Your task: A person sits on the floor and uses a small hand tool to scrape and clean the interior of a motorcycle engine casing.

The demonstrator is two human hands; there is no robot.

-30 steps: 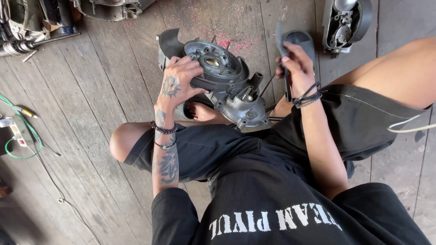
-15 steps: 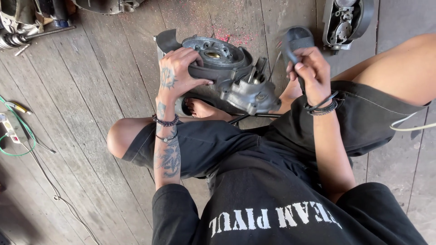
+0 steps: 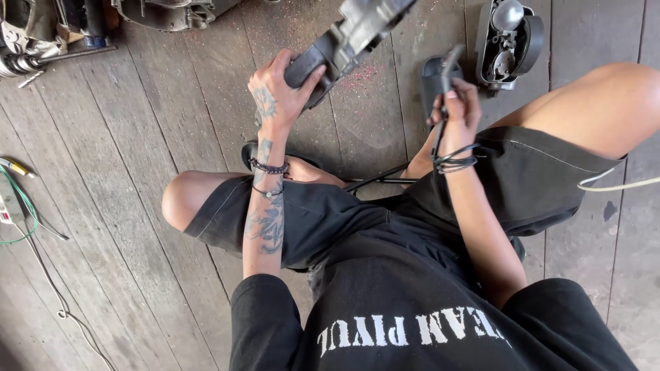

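Note:
I sit on a wooden plank floor [image 3: 137, 137]. My left hand [image 3: 282, 93] grips the dark handle end of a grey metal power-tool body [image 3: 357, 27], which is lifted and tilted toward the top edge of the view. My right hand [image 3: 457, 103] is closed on a thin dark tool or cable end [image 3: 447, 65], just in front of a black plastic housing piece [image 3: 430, 75] lying on the floor. Black cord is looped around my right wrist.
A second open grey housing half [image 3: 505, 38] lies at the top right. Machine parts [image 3: 172, 10] and metal tools [image 3: 41, 48] sit at the top left. Green and white wires [image 3: 20, 206] run along the left edge. A white cable [image 3: 619, 184] crosses my right thigh.
My left hand has lifted the tool body off the floor and tipped it up and to the right. My right hand has stayed near the black housing piece.

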